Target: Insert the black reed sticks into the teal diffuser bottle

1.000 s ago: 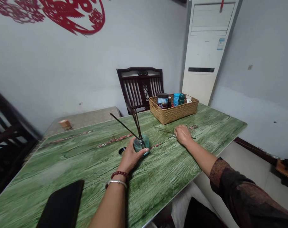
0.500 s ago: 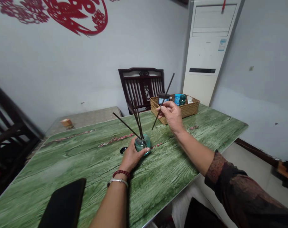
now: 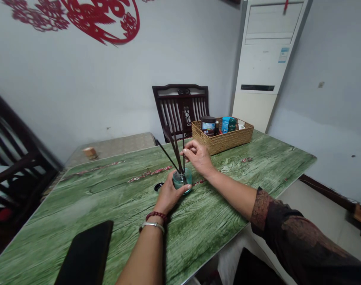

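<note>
My left hand is wrapped round a small teal glass diffuser bottle that stands on the table. Several dark reed sticks rise from its neck, one leaning well to the left. My right hand pinches another dark reed stick between thumb and fingers, holding it nearly upright. The lower end of that reed is at the bottle's mouth; whether it is inside I cannot tell. A black ring-shaped cap lies on the table just left of the bottle.
A wicker basket with jars and bottles stands behind my right hand on the green table. A dark flat phone-like slab lies at the front left. Wooden chairs are behind the table and to the left.
My right hand has moved left and down, bringing its reed from the basket's front to the bottle's mouth and turning it more upright. My left hand still holds the bottle.
</note>
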Available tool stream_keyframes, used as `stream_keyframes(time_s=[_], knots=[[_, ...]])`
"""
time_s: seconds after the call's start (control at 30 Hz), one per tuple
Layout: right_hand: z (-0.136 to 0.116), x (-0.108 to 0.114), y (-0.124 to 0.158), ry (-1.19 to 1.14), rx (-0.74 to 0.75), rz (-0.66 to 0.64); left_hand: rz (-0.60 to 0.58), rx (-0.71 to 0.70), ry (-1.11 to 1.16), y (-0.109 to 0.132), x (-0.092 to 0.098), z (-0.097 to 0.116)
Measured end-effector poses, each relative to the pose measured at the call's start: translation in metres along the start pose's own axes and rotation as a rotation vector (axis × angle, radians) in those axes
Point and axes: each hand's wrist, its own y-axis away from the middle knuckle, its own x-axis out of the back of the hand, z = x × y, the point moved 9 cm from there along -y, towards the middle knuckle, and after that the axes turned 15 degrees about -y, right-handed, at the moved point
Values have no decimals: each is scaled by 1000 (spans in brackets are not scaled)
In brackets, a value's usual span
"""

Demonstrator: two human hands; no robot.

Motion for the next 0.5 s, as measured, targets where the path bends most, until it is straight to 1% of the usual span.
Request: stream_keyframes(time_s=[0.1,0.2,0.3,0.33,0.4,0.5], knots=[[2,-2,5,181,10,-37,0,-8,29,-1,-2,-2],[5,-6,12,368,-3,-113,19,-3,45,-1,-1,-5],[9,-10,20,478,-13,-206,35,-20,69,-1,0,-5],[9,-8,22,497,-9,-219,37,-22,76,-1,0,-5],[13,2,22,528,1,-194,43,-14,83,-1,1,-6],[30,32,21,586,-31,-100,56,11,65,1,3,-6]])
